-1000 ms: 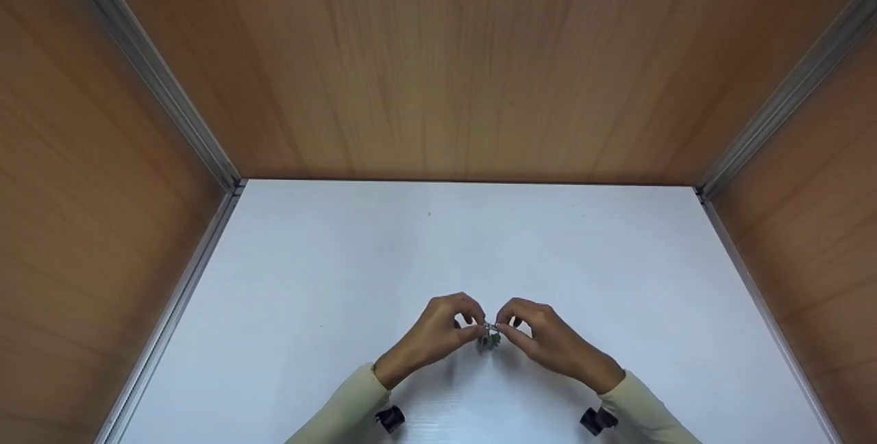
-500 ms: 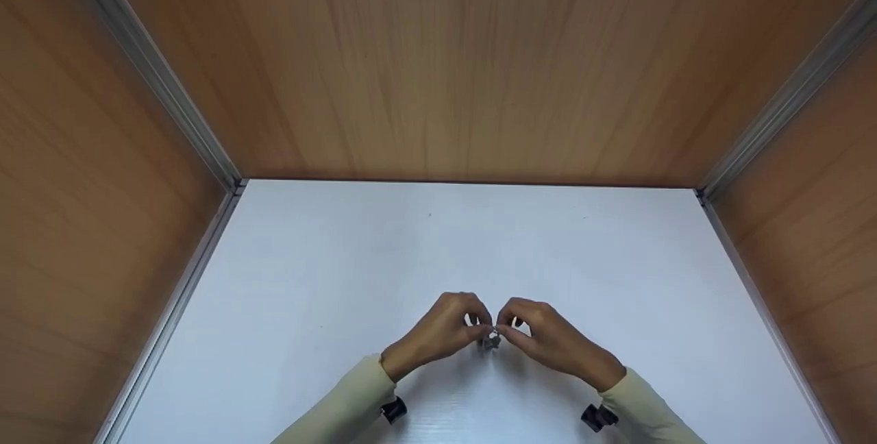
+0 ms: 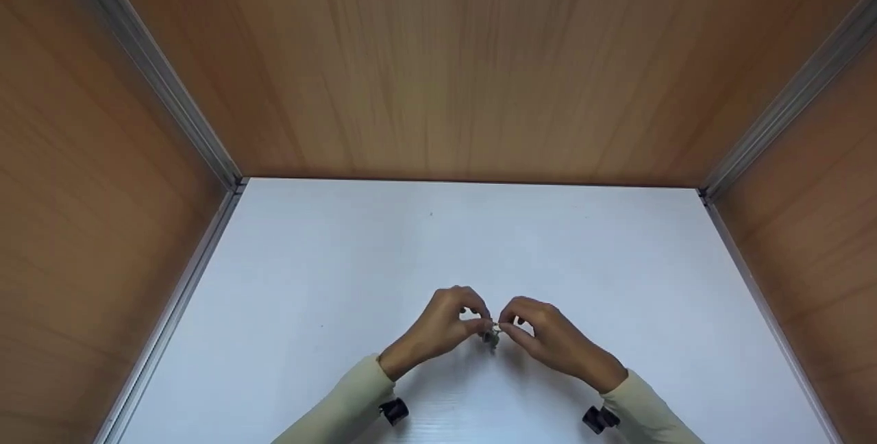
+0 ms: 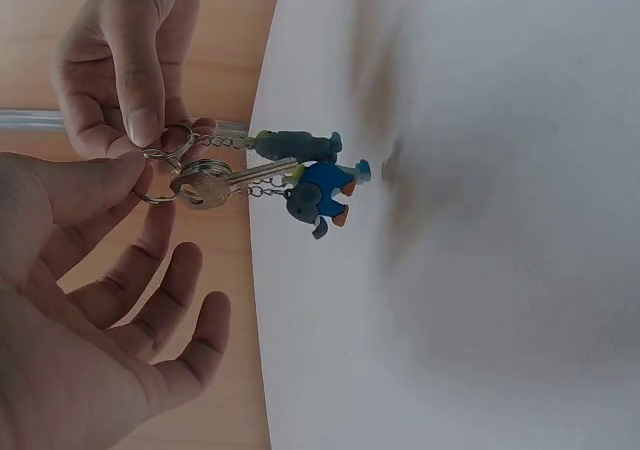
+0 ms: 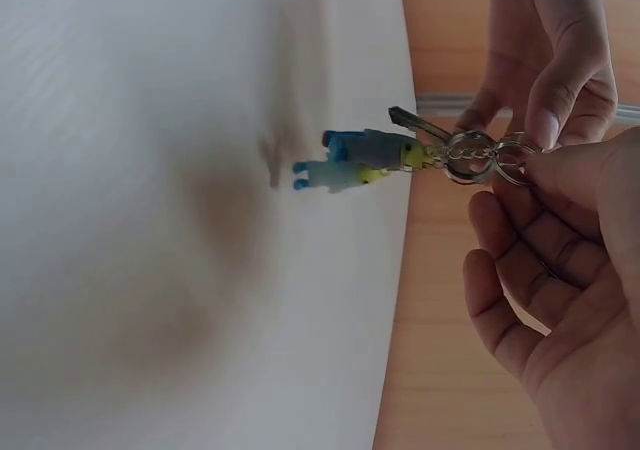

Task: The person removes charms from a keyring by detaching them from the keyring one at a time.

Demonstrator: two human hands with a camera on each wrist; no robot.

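Note:
Both hands meet low over the white table (image 3: 438, 252), holding a small bunch of keys (image 3: 490, 338) between them. The left hand (image 3: 473, 326) pinches a metal ring (image 4: 160, 175) between thumb and finger; its other fingers hang loosely spread. The right hand (image 3: 510, 327) pinches the neighbouring ring (image 5: 512, 160) the same way. From the rings hang a silver key (image 4: 245, 177) and two small toy figures on short chains, a grey-blue one (image 4: 295, 146) and a bright blue one (image 4: 320, 198). The figures (image 5: 355, 160) dangle just above the table.
Wood-grain panels enclose the table at the back (image 3: 452, 67), left (image 3: 82, 225) and right (image 3: 815, 211), with metal rails in the corners. Black wrist cameras (image 3: 394, 411) (image 3: 597, 420) sit under the cream sleeves.
The left hand has edged slightly right and forward, closer to the right hand. The key bunch stays pinched between both hands in nearly the same spot.

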